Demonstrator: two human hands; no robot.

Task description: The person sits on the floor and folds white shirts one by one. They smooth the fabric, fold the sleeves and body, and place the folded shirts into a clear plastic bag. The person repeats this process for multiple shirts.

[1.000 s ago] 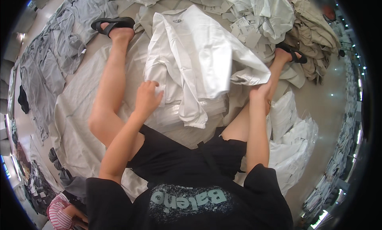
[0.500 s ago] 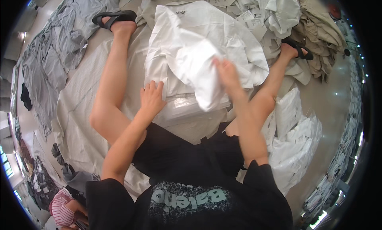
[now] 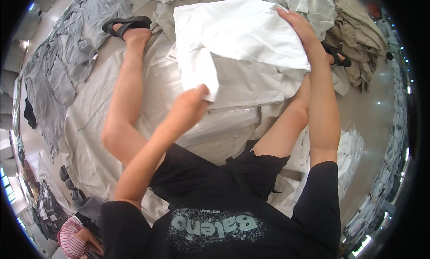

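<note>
A white shirt (image 3: 251,32) lies partly folded between my legs, one sleeve (image 3: 199,71) hanging toward me on the left. My left hand (image 3: 190,107) is closed on the end of that sleeve. At the far right edge of the shirt rests my right hand (image 3: 304,32), its fingers stretched along the cloth. Under the shirt is another layer of off-white cloth (image 3: 251,79). Clear plastic bags (image 3: 224,123) stick out from beneath it, on the near side. A white paper tag (image 3: 172,53) shows at the left edge.
Grey garments (image 3: 49,75) are heaped at the left and beige ones (image 3: 358,44) at the far right. A pale cloth sheet (image 3: 89,129) covers the floor under my legs. Plastic-wrapped white packs (image 3: 342,162) lie by my right arm. Another person (image 3: 74,239) in stripes is at the lower left.
The shirt's right part has been folded over. My right hand has moved away to its far right edge. My left hand has shifted right and taken hold of the sleeve end.
</note>
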